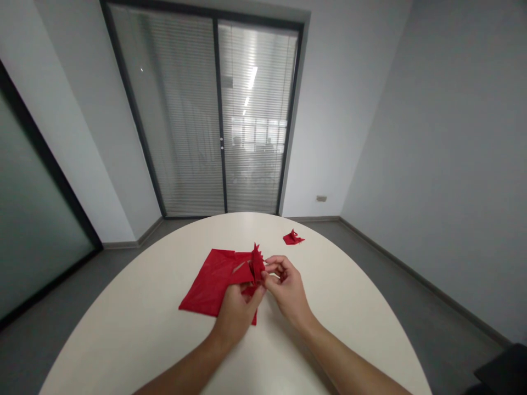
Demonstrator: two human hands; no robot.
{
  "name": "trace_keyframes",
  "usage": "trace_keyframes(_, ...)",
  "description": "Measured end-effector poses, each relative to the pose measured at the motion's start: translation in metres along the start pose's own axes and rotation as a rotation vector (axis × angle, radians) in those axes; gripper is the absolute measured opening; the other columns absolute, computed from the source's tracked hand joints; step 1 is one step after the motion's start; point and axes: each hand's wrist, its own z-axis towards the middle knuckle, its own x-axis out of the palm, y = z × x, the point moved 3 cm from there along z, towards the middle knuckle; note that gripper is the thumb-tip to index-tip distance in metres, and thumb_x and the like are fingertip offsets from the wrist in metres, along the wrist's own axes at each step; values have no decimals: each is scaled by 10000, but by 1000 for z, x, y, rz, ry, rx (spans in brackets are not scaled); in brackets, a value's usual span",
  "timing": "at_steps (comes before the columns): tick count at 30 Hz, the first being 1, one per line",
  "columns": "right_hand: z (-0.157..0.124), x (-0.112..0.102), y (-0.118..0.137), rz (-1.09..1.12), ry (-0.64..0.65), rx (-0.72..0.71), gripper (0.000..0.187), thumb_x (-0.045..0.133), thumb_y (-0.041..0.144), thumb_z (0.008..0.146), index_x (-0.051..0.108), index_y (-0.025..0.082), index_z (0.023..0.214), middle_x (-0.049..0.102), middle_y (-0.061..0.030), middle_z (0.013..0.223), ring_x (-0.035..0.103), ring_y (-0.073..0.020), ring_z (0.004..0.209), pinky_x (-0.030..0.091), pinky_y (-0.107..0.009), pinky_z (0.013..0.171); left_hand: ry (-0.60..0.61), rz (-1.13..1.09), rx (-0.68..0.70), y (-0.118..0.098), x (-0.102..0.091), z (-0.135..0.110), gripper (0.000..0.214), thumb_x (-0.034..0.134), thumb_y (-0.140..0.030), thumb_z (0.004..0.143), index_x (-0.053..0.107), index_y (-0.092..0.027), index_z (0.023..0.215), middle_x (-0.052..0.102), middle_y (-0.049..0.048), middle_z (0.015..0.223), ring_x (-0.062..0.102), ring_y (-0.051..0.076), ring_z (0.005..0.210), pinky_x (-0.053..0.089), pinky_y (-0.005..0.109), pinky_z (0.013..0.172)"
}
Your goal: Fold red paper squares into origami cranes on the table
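Note:
My left hand is closed on a folded piece of red paper with jagged, cut-looking edges, its thumb pressed along the lower part. At that piece's right edge, my right hand pinches with thumb and fingertips. Beneath and to the left lies a larger flat red sheet, partly covered by my left hand and the folded piece. Farther back on the right sits a small crumpled heap of red scraps, apart from both hands.
Everything lies on a round cream table with a curved far edge. Behind it stand glass panels with blinds in dark frames. Grey-white walls rise at the sides, and a dark object shows at the lower right.

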Motion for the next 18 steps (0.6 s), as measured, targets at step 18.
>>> trace_keyframes(18, 6, -5, 5, 21, 225, 63, 239, 758, 412, 787, 696, 197, 870, 718, -24, 841, 647, -185, 743, 523, -313, 718, -149, -52, -54, 9, -9, 2, 275, 635, -424, 835, 566, -183, 949, 640, -2, 766, 594, 123, 572, 470, 215, 499)
